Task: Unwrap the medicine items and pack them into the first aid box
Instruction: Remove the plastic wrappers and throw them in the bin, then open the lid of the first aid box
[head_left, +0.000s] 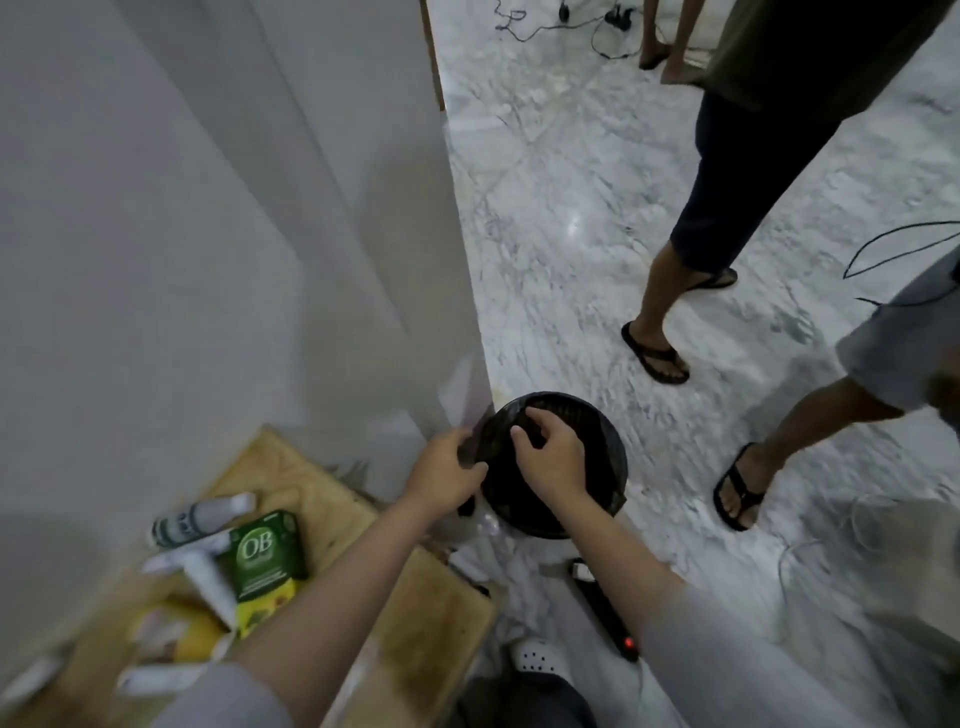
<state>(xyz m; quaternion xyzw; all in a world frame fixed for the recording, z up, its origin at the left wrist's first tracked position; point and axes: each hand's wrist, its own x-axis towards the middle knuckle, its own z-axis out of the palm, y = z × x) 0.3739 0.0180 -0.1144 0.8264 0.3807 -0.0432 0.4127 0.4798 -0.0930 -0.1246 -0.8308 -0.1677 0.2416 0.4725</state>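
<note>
Only the head cam to go on here. Both hands are out over a black round bin (558, 467) that sits on the marble floor (597, 234) right at the corner of a white wall (208, 208), roughly 12 o'clock from the body.

The left hand (449, 470) is at the bin's 9 o'clock rim, fingers curled round something thin and pale, maybe clear wrapper film, but it's too blurry to call. The right hand (548, 454) hangs over the bin mouth with fingers bent downward and partly spread; can't tell if it's pinching anything. My guess is wrapping is being binned, which is why the hands are here and not at the table.

The medicine stuff is back at 8 o'clock on the wooden table (363, 519): a green OB box (265, 558), a white tube (200, 517) and some yellow packs (197, 631), all smeared. No first aid box visible. Somebody else's sandalled feet (655, 356) are standing at 2 o'clock.
</note>
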